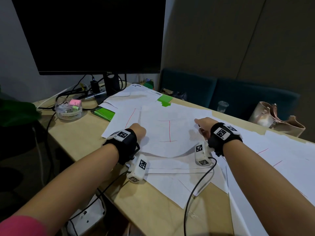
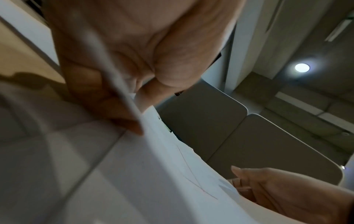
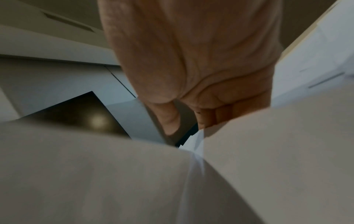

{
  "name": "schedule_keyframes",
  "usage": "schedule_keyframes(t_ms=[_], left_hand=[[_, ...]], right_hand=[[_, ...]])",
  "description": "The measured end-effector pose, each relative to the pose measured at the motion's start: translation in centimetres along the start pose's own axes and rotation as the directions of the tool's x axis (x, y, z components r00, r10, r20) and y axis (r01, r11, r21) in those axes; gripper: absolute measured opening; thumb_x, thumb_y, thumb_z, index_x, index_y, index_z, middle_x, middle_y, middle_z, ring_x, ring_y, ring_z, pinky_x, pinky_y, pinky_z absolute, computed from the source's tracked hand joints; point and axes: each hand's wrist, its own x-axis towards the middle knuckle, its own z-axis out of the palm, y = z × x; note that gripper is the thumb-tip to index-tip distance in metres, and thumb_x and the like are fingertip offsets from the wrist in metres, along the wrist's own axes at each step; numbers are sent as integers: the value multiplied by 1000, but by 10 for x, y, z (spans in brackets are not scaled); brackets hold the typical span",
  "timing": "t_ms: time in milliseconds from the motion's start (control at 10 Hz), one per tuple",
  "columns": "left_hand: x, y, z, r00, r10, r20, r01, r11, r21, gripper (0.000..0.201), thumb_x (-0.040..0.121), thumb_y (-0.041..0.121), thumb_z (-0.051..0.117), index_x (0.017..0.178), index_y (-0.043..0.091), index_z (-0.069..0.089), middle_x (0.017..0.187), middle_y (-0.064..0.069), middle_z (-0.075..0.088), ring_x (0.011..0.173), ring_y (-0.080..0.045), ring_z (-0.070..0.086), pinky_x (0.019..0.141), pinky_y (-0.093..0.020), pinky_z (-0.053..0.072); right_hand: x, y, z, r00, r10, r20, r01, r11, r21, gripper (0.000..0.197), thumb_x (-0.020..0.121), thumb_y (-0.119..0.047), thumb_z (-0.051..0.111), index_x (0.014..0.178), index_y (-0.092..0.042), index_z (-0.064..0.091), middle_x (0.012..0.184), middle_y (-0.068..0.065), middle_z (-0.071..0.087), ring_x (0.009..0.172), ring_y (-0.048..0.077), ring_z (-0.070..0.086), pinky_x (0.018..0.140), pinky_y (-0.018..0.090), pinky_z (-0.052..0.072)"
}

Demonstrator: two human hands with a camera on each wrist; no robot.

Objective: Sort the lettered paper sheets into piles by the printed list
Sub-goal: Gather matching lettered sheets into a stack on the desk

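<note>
A white sheet with a red letter I (image 1: pixel 168 132) hangs bowed just above the table, held between both hands. My left hand (image 1: pixel 138 132) pinches its left edge, and the left wrist view shows the thumb and fingers (image 2: pixel 122 115) clamped on the paper (image 2: pixel 153 174). My right hand (image 1: pixel 202 127) grips the right edge with curled fingers (image 3: pixel 208 115) on the sheet (image 3: pixel 114 174). Behind it lies another red-lettered sheet (image 1: pixel 130 117). The printed list (image 1: pixel 144 94) lies at the back. More sheets lie underneath (image 1: pixel 170 178) and to the right (image 1: pixel 276 160).
A dark monitor (image 1: pixel 95 34) stands at the back left with cables at its foot. A clear stationery tub (image 1: pixel 69 109) and green folders (image 1: pixel 104 113) sit left of the papers. A plastic cup (image 1: pixel 222 106) and a bag (image 1: pixel 272 118) lie past the table's (image 1: pixel 153 208) far edge.
</note>
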Motion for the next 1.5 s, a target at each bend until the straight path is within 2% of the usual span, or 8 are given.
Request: schedule_keyframes(t_ms=[200, 400, 500, 700, 800, 1100, 1300, 1500], left_hand=[[-7, 12, -3, 1000, -18, 24, 18, 1000, -22, 32, 97, 4, 41, 125, -7, 54, 128, -20, 58, 104, -30, 57, 79, -28, 48], [-10, 14, 2, 997, -66, 47, 75, 974, -214, 15, 94, 2, 45, 96, -4, 59, 68, -4, 46, 54, -14, 43, 48, -20, 40], [-9, 14, 2, 995, -58, 76, 72, 979, -191, 21, 91, 0, 51, 71, 5, 45, 68, -8, 49, 56, -19, 48, 55, -22, 45], [1, 7, 6, 985, -80, 150, 117, 959, -259, 36, 77, 3, 64, 111, -3, 54, 109, -24, 64, 95, -35, 65, 94, -49, 51], [0, 8, 5, 985, -69, 157, 111, 954, -277, 35, 75, 4, 67, 107, -2, 54, 108, -24, 66, 98, -37, 66, 92, -51, 52], [0, 9, 1, 991, -49, 123, 80, 963, -258, 22, 77, 15, 73, 76, 7, 52, 76, -15, 60, 72, -30, 60, 81, -36, 54], [5, 8, -7, 999, -45, 14, 47, 952, -301, 28, 84, 20, 68, 81, 7, 44, 61, -8, 43, 50, -22, 43, 51, -23, 36], [11, 7, -12, 1000, 16, -12, -20, 816, -578, 20, 85, -1, 56, 69, 8, 47, 73, -12, 49, 62, -23, 48, 68, -28, 44]], right_hand=[[-4, -5, -1, 995, 11, 97, 6, 985, -171, 28, 82, -24, 71, 70, -5, 53, 60, 11, 51, 55, 23, 45, 61, 30, 35], [-20, -15, 2, 999, -36, 35, 48, 858, -511, 48, 89, -34, 63, 122, -1, 52, 121, 13, 56, 112, 30, 55, 86, 32, 43], [-21, -16, 3, 998, -27, 57, 54, 836, -546, 51, 88, -33, 63, 125, 1, 52, 126, 14, 56, 112, 31, 56, 91, 36, 48], [-30, -21, 2, 986, -70, 150, 155, 714, -683, 35, 97, -31, 50, 105, 1, 61, 110, 14, 52, 97, 28, 55, 70, 29, 44], [-26, -18, 1, 987, -77, 140, 154, 688, -709, 38, 98, -30, 47, 66, -9, 46, 100, 11, 48, 85, 26, 50, 55, 22, 35], [-26, -20, -2, 988, -95, 123, 155, 542, -826, 20, 99, -11, 40, 84, -11, 54, 109, 11, 61, 95, 27, 50, 63, 22, 35], [-27, -24, -13, 991, -125, -56, 52, 722, -690, 22, 95, -6, 45, 79, -4, 60, 87, 10, 59, 103, 27, 57, 74, 23, 35], [-17, -14, -15, 965, -248, -89, 168, 838, -520, 31, 96, -11, 41, 119, -11, 62, 108, 12, 56, 120, 24, 50, 91, 25, 41]])
